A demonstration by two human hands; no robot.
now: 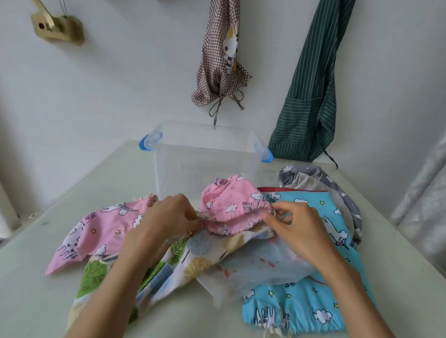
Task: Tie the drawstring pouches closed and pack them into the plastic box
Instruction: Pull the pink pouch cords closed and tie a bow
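A pink unicorn-print pouch [231, 203] is held up over the pile, its mouth gathered into ruffles. My left hand [171, 215] pinches the drawstring at the left end of that gathered mouth. My right hand [295, 226] pinches the cord at the right end. Behind the pouch stands the clear plastic box [204, 157] with blue clips, with nothing visible inside. Under my hands lie a tree-print pouch [184, 256], a sheer white pouch [256, 274] and a blue bunny-print pouch [312, 307]. Another stretch of pink fabric [98, 234] lies to the left.
A grey printed pouch [321, 181] lies at the back right on the pale green table [23, 287]. On the wall hang a checked brown apron [222, 50] and a green striped apron [312, 90]. A brass fitting [55, 25] is mounted upper left.
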